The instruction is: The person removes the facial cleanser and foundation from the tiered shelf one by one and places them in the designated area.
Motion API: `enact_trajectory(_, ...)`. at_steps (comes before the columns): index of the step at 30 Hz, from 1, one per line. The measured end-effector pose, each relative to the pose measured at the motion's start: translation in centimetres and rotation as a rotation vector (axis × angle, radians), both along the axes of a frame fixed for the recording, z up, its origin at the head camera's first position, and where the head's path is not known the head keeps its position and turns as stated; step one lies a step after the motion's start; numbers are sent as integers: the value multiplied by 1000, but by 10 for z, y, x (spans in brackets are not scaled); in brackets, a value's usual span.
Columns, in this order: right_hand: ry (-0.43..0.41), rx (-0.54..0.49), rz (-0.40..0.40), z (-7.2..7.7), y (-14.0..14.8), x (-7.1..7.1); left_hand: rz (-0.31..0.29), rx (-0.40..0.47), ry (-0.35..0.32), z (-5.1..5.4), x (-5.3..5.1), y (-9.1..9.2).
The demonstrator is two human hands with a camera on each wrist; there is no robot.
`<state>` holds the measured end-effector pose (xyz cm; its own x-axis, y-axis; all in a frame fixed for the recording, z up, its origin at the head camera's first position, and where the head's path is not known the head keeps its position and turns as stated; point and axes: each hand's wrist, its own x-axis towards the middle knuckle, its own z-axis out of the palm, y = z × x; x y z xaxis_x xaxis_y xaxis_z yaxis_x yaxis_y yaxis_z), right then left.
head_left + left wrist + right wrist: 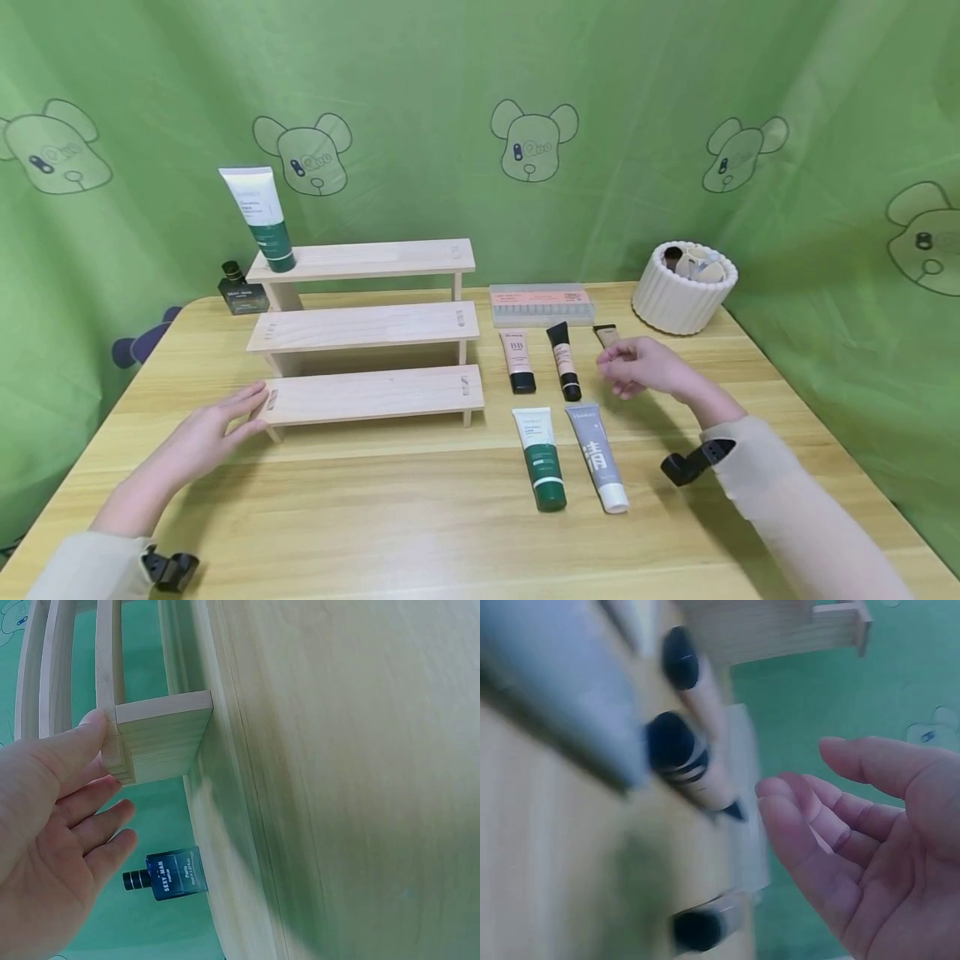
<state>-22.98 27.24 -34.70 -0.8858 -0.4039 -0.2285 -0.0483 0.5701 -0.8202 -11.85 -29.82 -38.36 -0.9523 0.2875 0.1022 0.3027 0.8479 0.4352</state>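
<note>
A three-tier wooden display rack (375,393) stands on the table. My left hand (197,442) holds the left end of its lowest board; in the left wrist view the thumb and fingertips sit around the board's corner. My right hand (651,367) hovers with bent fingers, holding nothing, near a small tan tube with a dark end (606,335). Left of it lie a black-and-pink tube (566,362) and a pink BB cream tube (517,358). Nearer the front are a green-and-white tube (542,462) and a grey tube with a white cap (598,458).
Another green-and-white tube (261,218) stands on the top tier's left end. Behind the rack is a dark perfume bottle (243,293). A clear flat box (542,310) and a white ribbed holder with brushes (678,296) stand at the back, before a green curtain (420,125).
</note>
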Motion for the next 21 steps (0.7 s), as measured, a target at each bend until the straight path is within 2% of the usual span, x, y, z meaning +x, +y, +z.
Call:
enact_trajectory(5, 61, -1, 22, 26, -16, -7, 0, -3, 10, 0, 0, 0)
enact_trajectory(12, 175, 7, 73, 60, -56, -19, 6, -5, -8, 1, 0, 1)
enact_trajectory(21, 237, -30, 128, 87, -123, -36, 10, -4, -7, 0, -1, 1)
